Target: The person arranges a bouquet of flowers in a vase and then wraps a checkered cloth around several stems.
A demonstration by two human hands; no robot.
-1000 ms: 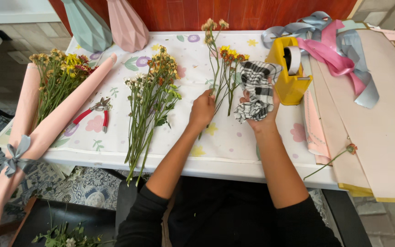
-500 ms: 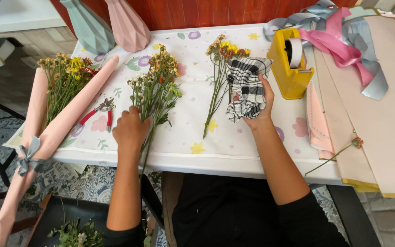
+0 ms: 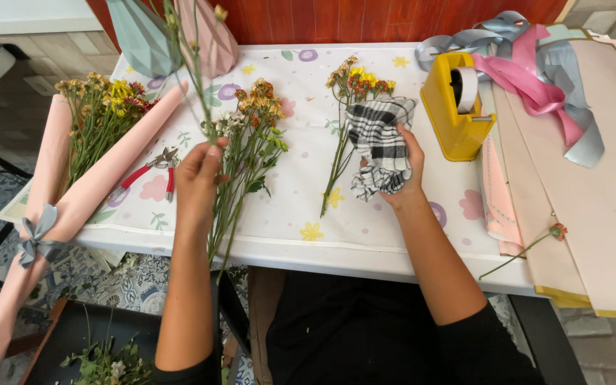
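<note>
Single head-mounted camera, positioned above the seated person, faces steeply downward and forward at close range onto the white floral-patterned surface [image 3: 301, 214]; no second view.

Open tablecloth [image 3: 294, 192] between loose flower bunch [image 3: 251, 135] and checkered cloth [image 3: 379, 142]; yellow tape dispenser [image 3: 458, 107], red pruners [image 3: 147, 175] flank it.

The left hand [image 3: 197, 175] lifts a flower stem [image 3: 195, 64] upright, while the right hand [image 3: 402, 171] grips a checked cloth [image 3: 378, 142].
</note>
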